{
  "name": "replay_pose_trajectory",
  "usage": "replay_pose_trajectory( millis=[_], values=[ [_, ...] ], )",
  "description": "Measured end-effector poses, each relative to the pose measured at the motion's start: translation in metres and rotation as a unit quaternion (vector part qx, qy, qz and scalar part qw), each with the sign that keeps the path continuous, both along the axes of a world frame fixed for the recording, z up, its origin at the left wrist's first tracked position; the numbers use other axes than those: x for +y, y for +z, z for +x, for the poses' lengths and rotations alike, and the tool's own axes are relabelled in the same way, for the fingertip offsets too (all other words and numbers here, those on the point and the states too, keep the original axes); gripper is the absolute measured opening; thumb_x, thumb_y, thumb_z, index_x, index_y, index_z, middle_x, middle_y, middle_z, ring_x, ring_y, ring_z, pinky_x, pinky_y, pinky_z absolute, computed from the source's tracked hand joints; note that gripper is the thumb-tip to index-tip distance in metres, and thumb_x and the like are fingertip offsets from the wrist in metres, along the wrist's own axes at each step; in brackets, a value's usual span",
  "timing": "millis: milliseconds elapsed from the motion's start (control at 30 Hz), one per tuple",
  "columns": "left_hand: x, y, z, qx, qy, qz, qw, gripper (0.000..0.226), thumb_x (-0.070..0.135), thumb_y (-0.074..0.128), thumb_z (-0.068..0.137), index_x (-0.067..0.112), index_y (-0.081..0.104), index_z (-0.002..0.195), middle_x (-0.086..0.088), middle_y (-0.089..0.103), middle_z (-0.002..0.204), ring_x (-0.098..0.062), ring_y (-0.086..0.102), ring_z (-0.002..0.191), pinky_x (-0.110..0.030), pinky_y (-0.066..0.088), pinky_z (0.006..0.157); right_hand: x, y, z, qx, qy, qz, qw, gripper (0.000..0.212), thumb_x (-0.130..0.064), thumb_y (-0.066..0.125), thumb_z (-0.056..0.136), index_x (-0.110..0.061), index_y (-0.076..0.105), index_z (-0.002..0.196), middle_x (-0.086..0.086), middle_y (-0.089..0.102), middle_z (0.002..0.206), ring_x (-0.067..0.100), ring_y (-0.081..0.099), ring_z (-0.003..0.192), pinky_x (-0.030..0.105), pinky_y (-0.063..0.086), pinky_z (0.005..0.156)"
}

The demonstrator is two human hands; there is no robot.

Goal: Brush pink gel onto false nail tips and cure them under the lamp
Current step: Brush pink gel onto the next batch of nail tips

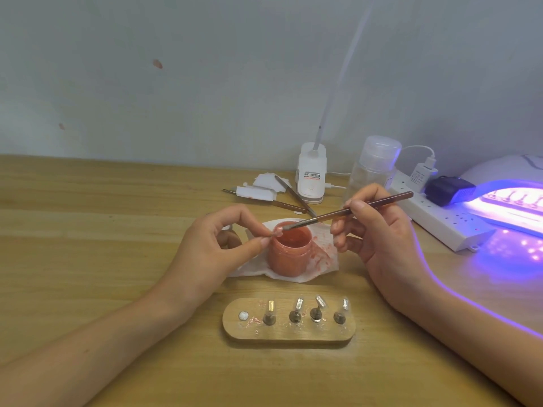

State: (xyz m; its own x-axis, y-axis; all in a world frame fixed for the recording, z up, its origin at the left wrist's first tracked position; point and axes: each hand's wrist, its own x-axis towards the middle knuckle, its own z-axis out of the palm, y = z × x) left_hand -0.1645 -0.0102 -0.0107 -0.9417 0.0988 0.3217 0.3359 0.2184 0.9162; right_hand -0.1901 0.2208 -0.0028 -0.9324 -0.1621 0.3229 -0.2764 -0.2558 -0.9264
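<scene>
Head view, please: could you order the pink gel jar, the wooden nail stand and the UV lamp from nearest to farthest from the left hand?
1. Pink gel jar, beside the left hand, at its fingertips.
2. Wooden nail stand, below, nearer the person.
3. UV lamp, far right, glowing.

Bare left hand [211, 248], bare right hand [382, 242], bare forearms [117, 333], violet light rimming the right

I see a pale grey-blue wall [147, 30] across the upper half of the frame, with two small reddish marks [157, 64] at upper left. A light wooden table [88, 230] fills the lower half; a violet glow [511, 254] washes its right edge.
</scene>
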Motion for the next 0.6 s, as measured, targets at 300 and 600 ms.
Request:
replay_pose_trajectory(
  millis=[300,600],
  values=[
    [0.0007,0.0023,0.0023,-0.005,0.002,0.000,1.000,0.014,0.011,0.078,0.080,0.020,0.069,0.074,-0.027,0.060,0.085,-0.015,0.040,0.055,-0.024,0.036,0.049,-0.0003,-0.0001,0.0006,0.006,-0.006,0.008,1.000,0.011,-0.020,0.055,0.093,-0.015,0.051,0.085,0.007,0.064,0.066,0.017,0.060,0.056,0.024,0.051,0.054],
    [0.0003,0.0026,0.0033,-0.012,0.002,-0.001,1.000,0.016,0.012,0.079,0.081,0.023,0.070,0.074,-0.017,0.066,0.086,-0.014,0.040,0.055,-0.027,0.037,0.054,0.0000,-0.0010,0.0007,0.005,-0.010,0.010,1.000,0.010,-0.021,0.054,0.093,-0.017,0.053,0.084,0.008,0.065,0.066,0.017,0.060,0.055,0.024,0.051,0.054]
  ],
)
